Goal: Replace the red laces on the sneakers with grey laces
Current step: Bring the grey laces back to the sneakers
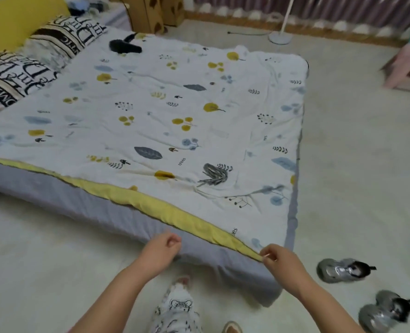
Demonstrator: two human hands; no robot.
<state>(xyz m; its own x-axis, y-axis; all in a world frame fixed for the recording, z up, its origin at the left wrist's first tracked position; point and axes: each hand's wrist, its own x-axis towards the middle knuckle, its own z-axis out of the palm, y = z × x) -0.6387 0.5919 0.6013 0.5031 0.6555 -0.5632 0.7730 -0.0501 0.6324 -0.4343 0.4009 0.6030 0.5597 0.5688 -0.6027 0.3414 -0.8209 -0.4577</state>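
We pinched the quilt's [151,111] yellow near edge with our right hand [277,259], our left hand [162,246] clenched empty, grey laces [214,175] lying near the quilt's near right corner.

White quilt [151,104] — yellow, blue, grey leaf print; grey laces [214,175]; silver-black sneakers [343,270].

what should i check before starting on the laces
1. Grey laces within reach, on the quilt: ok.
2. Both sneakers at hand, on the floor to the right: ok.
3. Red laces seen on the sneakers: cannot tell, too blurred.
4. Left hand free: ok, curled, holding nothing visible.
5. Right hand free: cannot tell, fingers pinched at the quilt's yellow edge.
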